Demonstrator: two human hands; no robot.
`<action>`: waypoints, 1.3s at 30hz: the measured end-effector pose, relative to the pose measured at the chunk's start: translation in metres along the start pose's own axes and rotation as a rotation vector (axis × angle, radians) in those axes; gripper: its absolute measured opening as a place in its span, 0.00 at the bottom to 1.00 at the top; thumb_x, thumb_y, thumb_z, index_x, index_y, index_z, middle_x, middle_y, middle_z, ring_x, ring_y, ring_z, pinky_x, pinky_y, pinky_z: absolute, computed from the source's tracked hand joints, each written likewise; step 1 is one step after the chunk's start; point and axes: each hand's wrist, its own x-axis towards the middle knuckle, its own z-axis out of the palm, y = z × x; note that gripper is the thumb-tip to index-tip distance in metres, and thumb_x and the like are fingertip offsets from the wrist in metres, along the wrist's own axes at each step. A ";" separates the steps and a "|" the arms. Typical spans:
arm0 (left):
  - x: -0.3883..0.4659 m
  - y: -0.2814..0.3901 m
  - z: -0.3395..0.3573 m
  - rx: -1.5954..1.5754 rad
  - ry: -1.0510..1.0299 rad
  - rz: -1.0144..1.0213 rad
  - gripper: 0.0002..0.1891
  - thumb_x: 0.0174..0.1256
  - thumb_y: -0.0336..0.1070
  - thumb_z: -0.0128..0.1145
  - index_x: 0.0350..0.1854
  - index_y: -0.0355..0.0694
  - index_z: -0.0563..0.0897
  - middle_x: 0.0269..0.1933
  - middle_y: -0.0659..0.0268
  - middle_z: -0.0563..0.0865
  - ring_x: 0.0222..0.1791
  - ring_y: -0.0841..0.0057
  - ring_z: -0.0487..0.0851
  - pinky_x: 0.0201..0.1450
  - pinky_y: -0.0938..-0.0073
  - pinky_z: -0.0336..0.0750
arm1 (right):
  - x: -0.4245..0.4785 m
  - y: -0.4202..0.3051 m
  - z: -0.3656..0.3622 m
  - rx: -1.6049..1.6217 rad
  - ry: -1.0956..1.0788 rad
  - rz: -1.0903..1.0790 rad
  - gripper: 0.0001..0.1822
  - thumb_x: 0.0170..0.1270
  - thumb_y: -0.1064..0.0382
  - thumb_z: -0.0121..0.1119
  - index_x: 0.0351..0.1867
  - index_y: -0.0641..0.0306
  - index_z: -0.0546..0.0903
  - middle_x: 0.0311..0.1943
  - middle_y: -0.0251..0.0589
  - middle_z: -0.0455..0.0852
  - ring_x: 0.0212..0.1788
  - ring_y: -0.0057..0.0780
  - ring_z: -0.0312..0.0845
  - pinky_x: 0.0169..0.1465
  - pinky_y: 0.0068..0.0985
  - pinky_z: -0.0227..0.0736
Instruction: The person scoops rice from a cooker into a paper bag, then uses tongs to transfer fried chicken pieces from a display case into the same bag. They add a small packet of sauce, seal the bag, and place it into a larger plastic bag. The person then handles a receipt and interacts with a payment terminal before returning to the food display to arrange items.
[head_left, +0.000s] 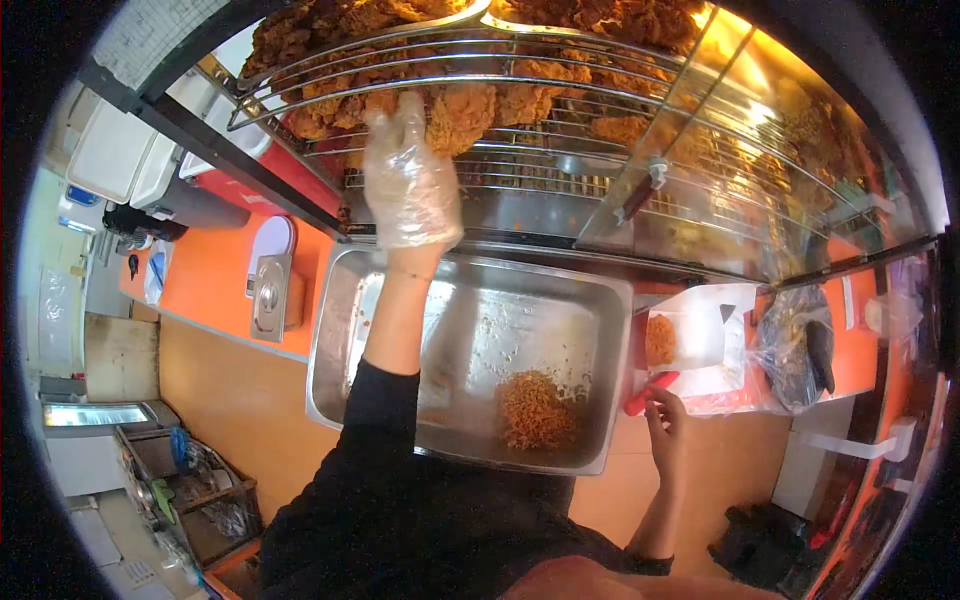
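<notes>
In a clear plastic glove, my left hand (412, 180) reaches up into a wire rack. Its fingers are among pieces of fried chicken (461, 116) and touch them; whether they grip a piece is hidden. My bare right hand (664, 420) is at the lower right, fingers bent, beside a red flap or strip (646, 397) at the corner of a white-lined carton (694, 330). Whether the fingers hold this red part is unclear. One fried piece (661, 339) lies in the carton. Below the rack, a steel pan (480, 300) holds a heap of brown crumbs (536, 412).
The glass-sided display warmer (675, 202) has metal wire shelves and a dark frame. A lidded steel container (271, 296) stands on the orange counter (217, 270) at left. Right of the carton lies a clear plastic bag (791, 352). A crate (187, 487) sits lower left.
</notes>
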 end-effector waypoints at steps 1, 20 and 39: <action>0.000 0.011 0.001 0.003 -0.061 -0.052 0.33 0.51 0.21 0.58 0.66 0.34 0.74 0.59 0.40 0.80 0.56 0.41 0.80 0.61 0.51 0.76 | 0.000 0.004 0.002 0.016 0.002 -0.011 0.14 0.75 0.64 0.60 0.59 0.60 0.82 0.52 0.36 0.86 0.44 0.25 0.80 0.47 0.24 0.75; -0.012 0.024 0.020 -1.265 -0.121 -0.350 0.28 0.64 0.22 0.59 0.68 0.42 0.75 0.62 0.56 0.82 0.59 0.61 0.83 0.63 0.67 0.79 | 0.003 -0.011 -0.001 0.032 0.075 -0.062 0.14 0.73 0.65 0.63 0.57 0.62 0.83 0.46 0.34 0.88 0.41 0.22 0.81 0.45 0.23 0.75; 0.105 0.018 0.061 0.026 -0.412 0.151 0.20 0.63 0.39 0.55 0.56 0.40 0.81 0.56 0.45 0.84 0.57 0.46 0.82 0.63 0.48 0.74 | -0.007 -0.012 -0.008 0.059 0.107 -0.057 0.15 0.71 0.70 0.62 0.57 0.62 0.84 0.48 0.38 0.89 0.42 0.24 0.81 0.46 0.23 0.75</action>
